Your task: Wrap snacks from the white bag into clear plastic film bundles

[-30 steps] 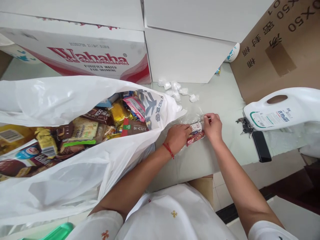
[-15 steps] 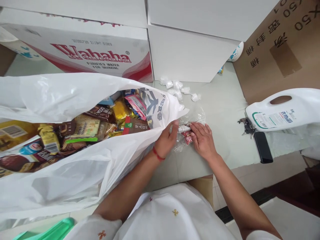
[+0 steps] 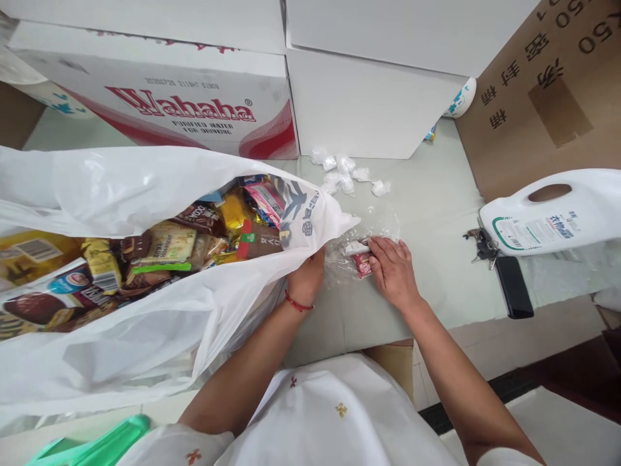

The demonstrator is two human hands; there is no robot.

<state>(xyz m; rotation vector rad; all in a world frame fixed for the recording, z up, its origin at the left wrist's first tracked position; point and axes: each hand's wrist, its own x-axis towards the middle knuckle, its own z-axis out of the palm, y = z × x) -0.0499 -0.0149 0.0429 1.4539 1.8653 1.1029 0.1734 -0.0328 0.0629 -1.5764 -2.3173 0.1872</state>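
Clear plastic wrap [image 3: 339, 262] lies on the pale table, with a small red packet [image 3: 362, 264] and a white strip [image 3: 356, 247] on it. My right hand [image 3: 392, 268] rests flat beside them, fingers extended, its fingertips touching the end of the white strip. My left hand [image 3: 308, 275] is at the edge of a big white plastic bag [image 3: 233, 285]; its fingers are hidden by the bag. Wrapped snacks [image 3: 169, 249] fill the open bag. Several small clear-wrapped white bundles [image 3: 345, 173] lie behind the wrap.
A Wahaha water carton [image 3: 179, 103] and white boxes [image 3: 359, 103] stand at the back. On the right are a brown carton [image 3: 543, 110], a white detergent bottle [image 3: 543, 226], keys [image 3: 482, 247] and a black phone [image 3: 513, 287]. Something green [image 3: 101, 443] is at lower left.
My left hand has moved left, away from the white strip and partly under the bag's edge. The red packet shows more fully. My right hand has hardly moved.
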